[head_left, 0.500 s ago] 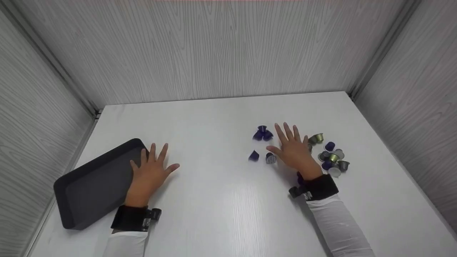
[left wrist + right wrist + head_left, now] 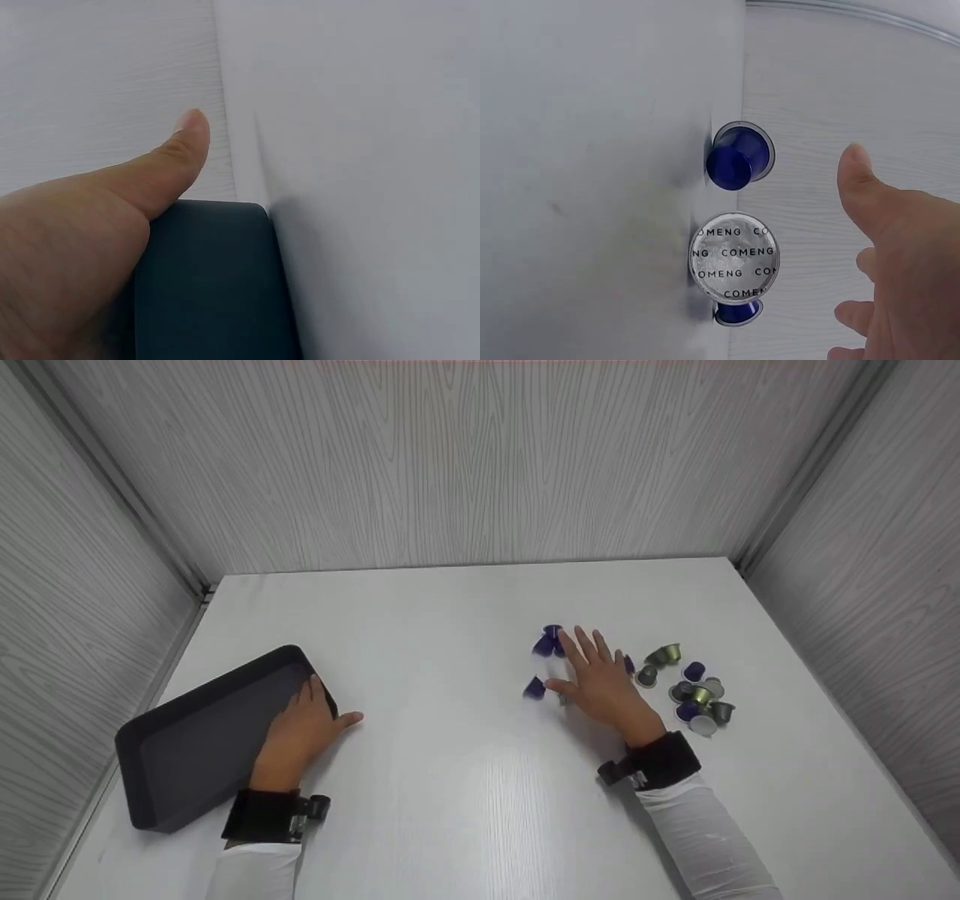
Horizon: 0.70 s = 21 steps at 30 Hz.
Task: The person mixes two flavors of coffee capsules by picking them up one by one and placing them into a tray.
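Note:
My left hand [image 2: 304,720] grips the right rim of a black tray [image 2: 187,735]. Its fingers reach over the wall and the thumb [image 2: 180,150] sticks out on the table side, with the tray's dark corner [image 2: 210,285] under the palm. My right hand [image 2: 581,667] hovers open with spread fingers over scattered coffee capsules. Its thumb [image 2: 862,187] is close to a purple capsule [image 2: 534,688]. The right wrist view shows a blue capsule [image 2: 739,157] and a foil-lidded capsule [image 2: 733,256] just left of the thumb, neither held.
Two purple capsules [image 2: 549,641] lie beyond my right fingertips. A pile of several purple, grey and olive capsules [image 2: 697,694] sits right of that hand. The white table [image 2: 450,780] is walled by grey panels at the back and on both sides.
My left hand slid left and its fingers curled over the tray rim. My right hand shifted left, covering the foil-lidded capsule in the head view.

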### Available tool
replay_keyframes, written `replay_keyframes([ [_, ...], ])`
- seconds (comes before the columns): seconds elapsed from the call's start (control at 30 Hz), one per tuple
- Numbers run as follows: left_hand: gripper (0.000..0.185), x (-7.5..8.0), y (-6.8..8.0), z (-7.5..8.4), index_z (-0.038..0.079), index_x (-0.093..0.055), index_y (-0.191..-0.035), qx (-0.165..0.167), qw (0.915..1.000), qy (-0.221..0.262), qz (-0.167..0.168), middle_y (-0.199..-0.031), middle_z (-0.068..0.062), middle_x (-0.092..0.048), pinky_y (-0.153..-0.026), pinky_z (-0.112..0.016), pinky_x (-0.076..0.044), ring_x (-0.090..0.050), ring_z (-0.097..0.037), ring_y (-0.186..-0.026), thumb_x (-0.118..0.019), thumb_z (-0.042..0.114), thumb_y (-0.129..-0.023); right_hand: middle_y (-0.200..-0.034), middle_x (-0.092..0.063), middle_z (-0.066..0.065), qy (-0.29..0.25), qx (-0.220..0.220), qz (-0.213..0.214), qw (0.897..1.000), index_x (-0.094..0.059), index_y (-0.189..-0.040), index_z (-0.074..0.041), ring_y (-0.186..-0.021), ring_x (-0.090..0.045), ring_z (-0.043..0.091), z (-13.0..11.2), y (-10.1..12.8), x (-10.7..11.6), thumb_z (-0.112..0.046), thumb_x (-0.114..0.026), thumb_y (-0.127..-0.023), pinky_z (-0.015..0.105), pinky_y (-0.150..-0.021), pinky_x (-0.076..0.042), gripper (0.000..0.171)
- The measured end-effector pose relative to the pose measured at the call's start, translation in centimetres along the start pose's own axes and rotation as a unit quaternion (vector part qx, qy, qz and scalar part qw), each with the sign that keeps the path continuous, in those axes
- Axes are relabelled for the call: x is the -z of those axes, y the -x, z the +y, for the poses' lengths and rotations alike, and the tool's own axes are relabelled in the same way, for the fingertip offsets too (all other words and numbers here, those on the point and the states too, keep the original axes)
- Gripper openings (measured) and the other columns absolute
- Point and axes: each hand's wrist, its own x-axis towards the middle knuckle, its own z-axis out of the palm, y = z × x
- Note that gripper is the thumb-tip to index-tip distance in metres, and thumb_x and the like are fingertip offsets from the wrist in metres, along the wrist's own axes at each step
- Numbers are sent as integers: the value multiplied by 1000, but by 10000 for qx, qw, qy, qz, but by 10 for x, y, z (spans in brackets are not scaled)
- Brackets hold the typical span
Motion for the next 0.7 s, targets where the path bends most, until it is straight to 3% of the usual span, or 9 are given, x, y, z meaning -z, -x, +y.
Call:
replay_keyframes([
  [0.17,108,-1,0,4,-19,1,-147,-109,9998,119,-98,-151,-40,-11,-108,-60,-24,-19,-53,-137,-55,57,-93,-160,-16,19,-150,341,156,9992,-14,-158,-13,-144,-10,45,-6,-1,-3,-61,-45,-95,65,-109,-16,85],
  [0.33,107,-5,0,14,-15,1,-149,-354,9988,203,-262,-153,-37,-10,-110,-57,-23,-17,-50,-140,-56,56,-93,-160,-17,18,-261,412,147,9987,-15,-158,-13,-144,-12,43,-11,-1,-5,-61,-46,-94,56,-113,-16,86],
  [0.7,103,-15,0,37,-11,-5,-152,-869,9957,41,-330,-155,-33,-15,-112,-53,-23,-19,-43,-142,-57,55,-93,-158,-25,17,-368,778,333,9957,-20,-158,-15,-144,-18,39,-20,1,-10,-62,-47,-94,56,-111,-24,84],
])
